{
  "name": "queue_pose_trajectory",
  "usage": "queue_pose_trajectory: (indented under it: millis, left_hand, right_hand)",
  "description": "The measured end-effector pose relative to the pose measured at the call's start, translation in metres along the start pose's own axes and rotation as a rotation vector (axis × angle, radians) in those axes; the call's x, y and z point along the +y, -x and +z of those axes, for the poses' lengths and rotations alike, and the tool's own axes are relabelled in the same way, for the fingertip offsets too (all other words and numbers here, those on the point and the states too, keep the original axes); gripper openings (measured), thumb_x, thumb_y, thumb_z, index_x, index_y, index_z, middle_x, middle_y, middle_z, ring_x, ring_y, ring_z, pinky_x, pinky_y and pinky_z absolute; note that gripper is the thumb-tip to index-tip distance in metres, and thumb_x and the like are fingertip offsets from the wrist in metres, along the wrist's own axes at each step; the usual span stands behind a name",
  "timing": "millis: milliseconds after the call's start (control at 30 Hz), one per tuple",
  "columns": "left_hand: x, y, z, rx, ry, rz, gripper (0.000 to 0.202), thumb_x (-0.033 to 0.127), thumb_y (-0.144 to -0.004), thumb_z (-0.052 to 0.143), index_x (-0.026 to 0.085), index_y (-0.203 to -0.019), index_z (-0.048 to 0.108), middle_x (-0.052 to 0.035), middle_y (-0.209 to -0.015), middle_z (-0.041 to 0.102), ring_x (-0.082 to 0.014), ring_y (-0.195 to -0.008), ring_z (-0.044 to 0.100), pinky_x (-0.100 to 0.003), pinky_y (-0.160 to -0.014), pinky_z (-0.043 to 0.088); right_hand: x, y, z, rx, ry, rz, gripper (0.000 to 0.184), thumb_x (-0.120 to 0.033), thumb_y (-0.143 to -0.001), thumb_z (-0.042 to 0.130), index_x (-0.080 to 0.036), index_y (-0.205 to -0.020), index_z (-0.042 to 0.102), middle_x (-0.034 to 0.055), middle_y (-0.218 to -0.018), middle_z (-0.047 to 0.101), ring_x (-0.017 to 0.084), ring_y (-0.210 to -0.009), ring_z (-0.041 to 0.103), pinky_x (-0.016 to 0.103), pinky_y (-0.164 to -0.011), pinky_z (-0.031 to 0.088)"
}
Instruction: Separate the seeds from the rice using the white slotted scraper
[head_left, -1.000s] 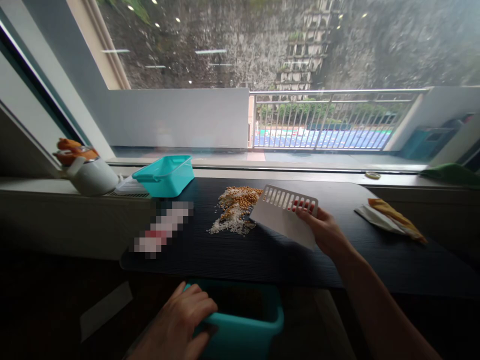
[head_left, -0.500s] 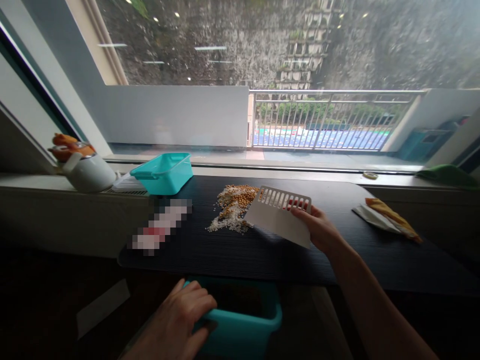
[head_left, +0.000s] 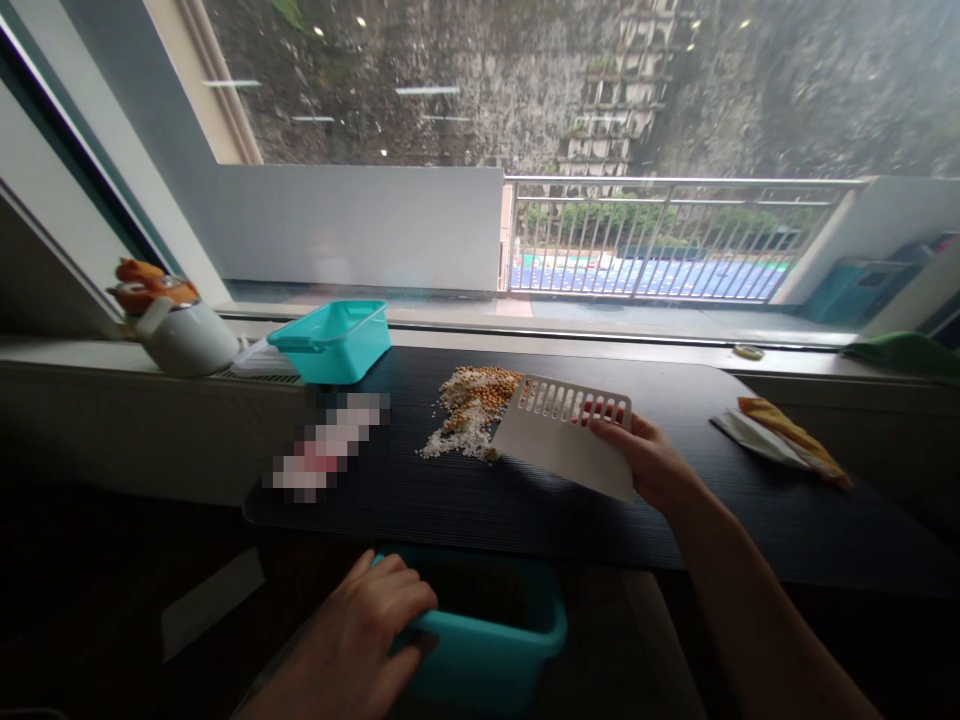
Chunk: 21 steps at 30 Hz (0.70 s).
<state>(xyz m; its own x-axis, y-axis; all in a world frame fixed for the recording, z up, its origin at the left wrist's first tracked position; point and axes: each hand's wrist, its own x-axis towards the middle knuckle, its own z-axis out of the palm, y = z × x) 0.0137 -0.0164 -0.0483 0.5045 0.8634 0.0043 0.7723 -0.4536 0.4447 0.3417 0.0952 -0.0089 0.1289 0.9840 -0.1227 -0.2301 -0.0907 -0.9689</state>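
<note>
Worktop (head_left: 525, 510) of dark ribbed board runs under the window and carries most of what is in reach. Below its near edge sits a teal tub (head_left: 487, 650), open at the top and dark inside. The left hand (head_left: 367, 630) is curled over its left rim, holding it. Above, the right hand (head_left: 652, 460) grips a scraper (head_left: 562, 445) by its right end. It is a flat white plastic rectangle with a row of slots along one long edge, and the fingers show at the slots. A grain pile (head_left: 472, 405), yellow beads mixed with white grains, lies mid-worktop, just left of the scraper.

A teal box (head_left: 334, 340) stands at the far left corner, and beside it on the sill is a white pot (head_left: 184, 335) with an orange toy (head_left: 146, 283) on top. A wrapper (head_left: 780, 435) lies well to the right. A blurred-out strip (head_left: 326, 450) lies left of the pile. Nothing lies between pile and tub.

The scraper's long axis runs left to right. Its slotted edge is raised and away from the person, the plain edge lower and nearer. Its lower left corner meets the pile's right fringe.
</note>
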Motion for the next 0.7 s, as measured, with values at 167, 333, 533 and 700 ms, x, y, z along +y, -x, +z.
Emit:
queue_pose_trajectory:
  millis: [167, 333, 533, 700]
  left_hand:
    - [0.002, 0.0, -0.002, 0.01, 0.001, -0.012, 0.024, 0.007, -0.075, 0.058, 0.026, -0.09, 0.062, 0.004, -0.091, 0.065, -0.0185, -0.093, 0.057, -0.037, -0.1, 0.027]
    - [0.005, 0.0, -0.003, -0.011, -0.014, -0.037, 0.023, 0.007, -0.074, 0.058, 0.025, -0.088, 0.063, 0.0034, -0.09, 0.066, -0.0192, -0.093, 0.057, -0.039, -0.103, 0.025]
    - [0.012, -0.006, -0.01, -0.077, -0.01, -0.052, 0.02, 0.006, -0.072, 0.055, 0.022, -0.082, 0.063, 0.003, -0.084, 0.065, -0.0187, -0.088, 0.058, -0.04, -0.097, 0.03]
    - [0.01, -0.006, -0.008, -0.055, -0.006, -0.057, 0.024, 0.006, -0.072, 0.056, 0.023, -0.086, 0.063, 0.003, -0.088, 0.065, -0.0199, -0.092, 0.057, -0.043, -0.101, 0.026]
  right_hand:
    - [0.0, 0.005, -0.004, -0.005, -0.021, 0.006, 0.037, -0.035, -0.057, 0.087, -0.021, -0.089, 0.076, 0.0025, -0.078, 0.076, 0.017, -0.066, 0.067, 0.025, -0.06, 0.051]
    - [0.003, 0.002, -0.001, -0.033, -0.01, -0.01, 0.036, -0.036, -0.058, 0.087, -0.021, -0.089, 0.076, 0.0018, -0.078, 0.076, 0.015, -0.065, 0.067, 0.023, -0.058, 0.05]
    - [-0.001, 0.006, 0.002, -0.06, -0.021, 0.0, 0.037, -0.035, -0.058, 0.087, -0.021, -0.09, 0.076, 0.0025, -0.081, 0.076, 0.016, -0.07, 0.068, 0.024, -0.061, 0.052]
    - [-0.001, 0.007, 0.001, -0.049, -0.009, -0.003, 0.035, -0.035, -0.059, 0.087, -0.022, -0.089, 0.076, 0.0018, -0.081, 0.076, 0.016, -0.069, 0.068, 0.024, -0.062, 0.052]
